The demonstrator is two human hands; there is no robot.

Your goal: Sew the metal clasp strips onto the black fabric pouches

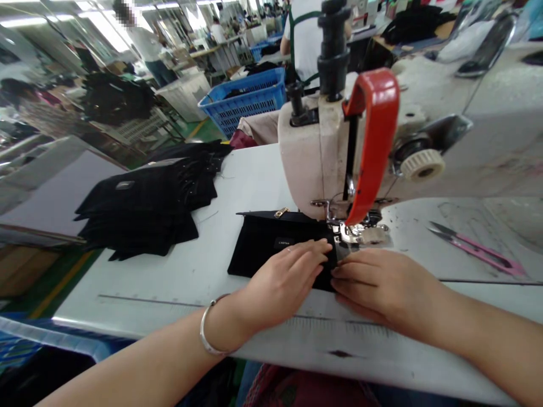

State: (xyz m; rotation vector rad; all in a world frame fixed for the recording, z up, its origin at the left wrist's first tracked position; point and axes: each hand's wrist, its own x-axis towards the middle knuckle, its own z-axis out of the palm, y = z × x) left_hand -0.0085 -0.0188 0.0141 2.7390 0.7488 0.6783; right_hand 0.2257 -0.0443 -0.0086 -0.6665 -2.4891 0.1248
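A black fabric pouch (pixel 258 249) with a small label and a gold zipper pull (pixel 281 213) lies on the sewing table. Its right edge reaches the presser foot (pixel 345 233) of a sewing machine (pixel 314 152). My left hand (pixel 286 277) rests flat on the pouch, fingers stretched toward the presser foot; a silver bangle circles that wrist. Just below the foot, my right hand (pixel 377 282) has its fingers closed together at the pouch's right edge. The fingertips partly cover the edge there.
Black fabric pieces (pixel 144 203) are stacked at the table's left. Pink-handled thread snips (pixel 479 249) lie on the right. A red lever guard (pixel 375 130) stands in front of the machine head. Behind are a blue crate (pixel 250 102) and people at work.
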